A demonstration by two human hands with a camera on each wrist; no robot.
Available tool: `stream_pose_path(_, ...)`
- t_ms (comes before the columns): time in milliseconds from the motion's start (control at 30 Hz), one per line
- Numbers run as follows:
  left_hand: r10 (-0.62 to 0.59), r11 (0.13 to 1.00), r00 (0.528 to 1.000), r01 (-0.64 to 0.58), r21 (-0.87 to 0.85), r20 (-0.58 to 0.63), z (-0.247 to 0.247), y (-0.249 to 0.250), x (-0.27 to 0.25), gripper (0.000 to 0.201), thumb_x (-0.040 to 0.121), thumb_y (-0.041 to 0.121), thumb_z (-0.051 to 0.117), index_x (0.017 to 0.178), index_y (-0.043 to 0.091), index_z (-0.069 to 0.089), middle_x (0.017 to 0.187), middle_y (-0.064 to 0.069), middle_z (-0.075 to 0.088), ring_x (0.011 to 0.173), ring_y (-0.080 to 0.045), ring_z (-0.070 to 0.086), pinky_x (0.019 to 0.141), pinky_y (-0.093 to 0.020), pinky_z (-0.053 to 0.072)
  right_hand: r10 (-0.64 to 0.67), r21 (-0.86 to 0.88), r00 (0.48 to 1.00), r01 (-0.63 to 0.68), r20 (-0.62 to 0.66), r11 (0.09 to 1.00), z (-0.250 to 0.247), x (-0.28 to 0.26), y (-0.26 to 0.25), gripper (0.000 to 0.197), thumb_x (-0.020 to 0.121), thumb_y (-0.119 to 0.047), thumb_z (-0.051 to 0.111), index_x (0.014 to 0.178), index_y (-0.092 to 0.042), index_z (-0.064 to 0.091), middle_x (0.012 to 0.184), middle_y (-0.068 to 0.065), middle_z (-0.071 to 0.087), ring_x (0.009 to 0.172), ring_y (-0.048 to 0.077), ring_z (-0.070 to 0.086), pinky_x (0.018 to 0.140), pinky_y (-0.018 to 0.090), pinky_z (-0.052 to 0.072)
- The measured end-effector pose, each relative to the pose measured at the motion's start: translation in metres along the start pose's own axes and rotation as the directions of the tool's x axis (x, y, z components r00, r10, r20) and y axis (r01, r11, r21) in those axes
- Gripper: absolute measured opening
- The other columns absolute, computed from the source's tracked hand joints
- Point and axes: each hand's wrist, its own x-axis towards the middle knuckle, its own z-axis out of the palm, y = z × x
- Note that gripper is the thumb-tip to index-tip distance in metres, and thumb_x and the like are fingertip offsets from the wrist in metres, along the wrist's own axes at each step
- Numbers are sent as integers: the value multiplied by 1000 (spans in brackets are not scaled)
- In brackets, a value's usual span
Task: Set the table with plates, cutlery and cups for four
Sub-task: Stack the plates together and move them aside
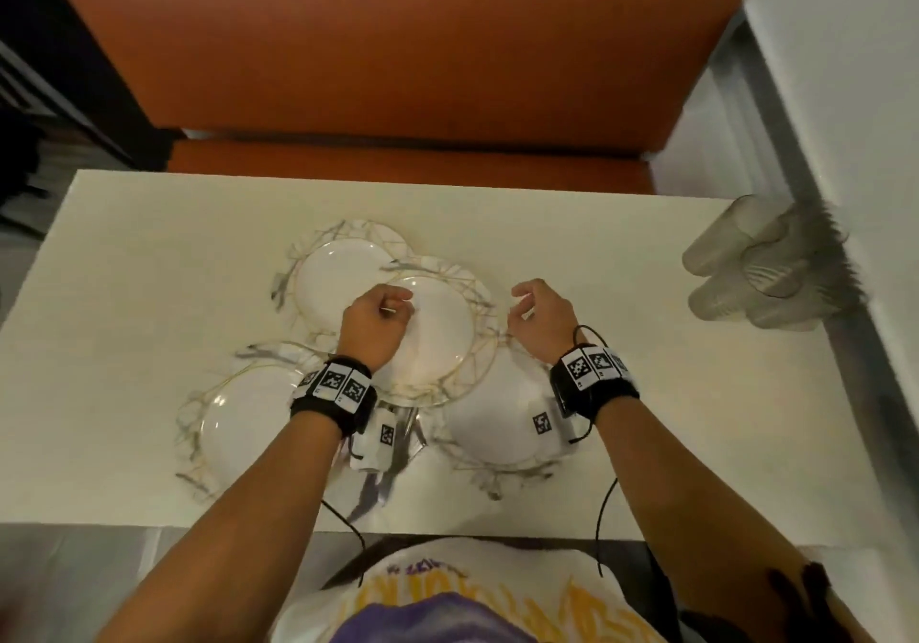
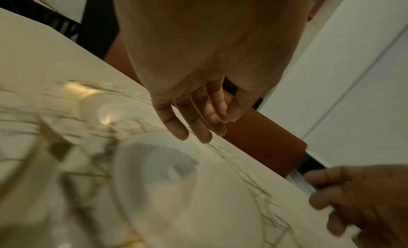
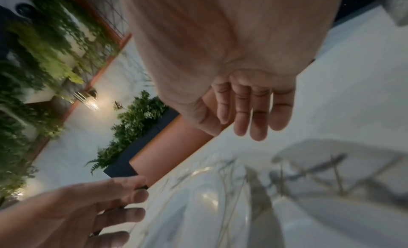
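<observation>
Several white plates with gold-veined rims lie clustered mid-table: a far-left plate (image 1: 333, 277), a centre plate (image 1: 442, 339) overlapping it, a near-left plate (image 1: 238, 423) and a near-right plate (image 1: 497, 423). My left hand (image 1: 393, 306) hovers over the centre plate's far-left part with loosely curled fingers, holding nothing; its fingers (image 2: 189, 124) hang relaxed above the plate (image 2: 176, 190). My right hand (image 1: 524, 304) floats just right of that plate's rim, also empty, its fingers (image 3: 249, 115) relaxed. Blurred cutlery (image 1: 370, 488) lies between the two near plates. Clear cups (image 1: 756, 264) lie stacked at the table's right edge.
The white table (image 1: 149, 254) has bare surface on its left side and between the plates and the cups. An orange bench (image 1: 398, 45) runs along the far side. A white wall (image 1: 885, 145) borders the right. My torso is at the near edge.
</observation>
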Motion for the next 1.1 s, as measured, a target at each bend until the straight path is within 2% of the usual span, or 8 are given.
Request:
stream_pose_path(133, -44, 999, 998, 44, 5, -44, -49, -38, -2, 19, 97, 18, 64, 114, 20, 71, 105, 2, 73, 90, -12, 67, 74, -16, 50, 203, -45, 979, -201, 28, 978, 56, -2, -7, 63, 87, -25, 68, 142, -12, 40, 135, 13, 56, 120, 31, 57, 98, 35, 48)
stream_pose_path(233, -79, 997, 995, 79, -12, -55, -74, -57, -2, 18, 98, 19, 61, 114, 22, 70, 103, 6, 71, 89, -8, 67, 78, -23, 56, 316, 35, 949, -316, -14, 948, 77, -3, -13, 65, 90, -22, 66, 146, -12, 35, 135, 13, 55, 111, 29, 60, 85, 31, 48)
stream_pose_path(333, -95, 995, 993, 95, 2, -66, -90, -67, -5, 20, 98, 20, 60, 115, 22, 70, 104, 6, 71, 88, -4, 65, 73, -15, 48, 374, 91, 927, -369, -32, 925, 85, -3, -14, 62, 90, -21, 65, 145, -13, 38, 124, 7, 56, 106, 29, 60, 80, 28, 45)
stream_pose_path(600, -101, 995, 993, 103, 17, -56, -98, -66, 0, 24, 99, 20, 59, 121, 19, 67, 112, 3, 70, 90, -7, 63, 68, -7, 40, 218, 83, 972, -211, -83, 974, 61, -1, -28, 27, 98, -8, 49, 114, -16, 69, 118, 8, 69, 110, 33, 63, 97, 49, 53)
stream_pose_path(733, -124, 992, 989, 121, -42, -82, -89, -50, 5, 37, 101, 29, 61, 134, 14, 58, 121, -1, 67, 103, -14, 61, 90, -24, 47, 89, 51, 977, -81, -192, 995, 39, 3, -35, 31, 100, -8, 49, 128, -11, 62, 131, 8, 64, 123, 28, 57, 107, 40, 46)
stream_pose_path(867, -184, 971, 983, 184, -152, 13, -73, -33, 9, 68, 96, 56, 62, 148, 15, 46, 136, 2, 61, 118, -17, 58, 97, -31, 41, -27, 142, 964, 66, -264, 988, 16, 2, -43, 31, 100, -6, 49, 128, -13, 61, 128, 5, 65, 118, 20, 59, 102, 29, 45)
stream_pose_path(967, -266, 863, 945, 322, -389, 192, -60, -23, 10, 87, 88, 67, 66, 153, 14, 44, 146, 1, 57, 130, -21, 55, 114, -47, 42, -79, 231, 955, 149, -285, 961, 5, -2, -46, 31, 100, -8, 50, 129, -14, 61, 127, 3, 66, 118, 16, 60, 102, 29, 46)
stream_pose_path(1100, -250, 693, 934, 357, -626, 256, -50, -15, 10, 78, 89, 51, 75, 148, 7, 50, 133, -7, 70, 126, -29, 64, 107, -51, 50, -29, 352, 967, 121, -255, 928, -6, -8, -36, 29, 101, -18, 53, 128, -21, 63, 111, -2, 69, 98, 11, 65, 88, 27, 54)
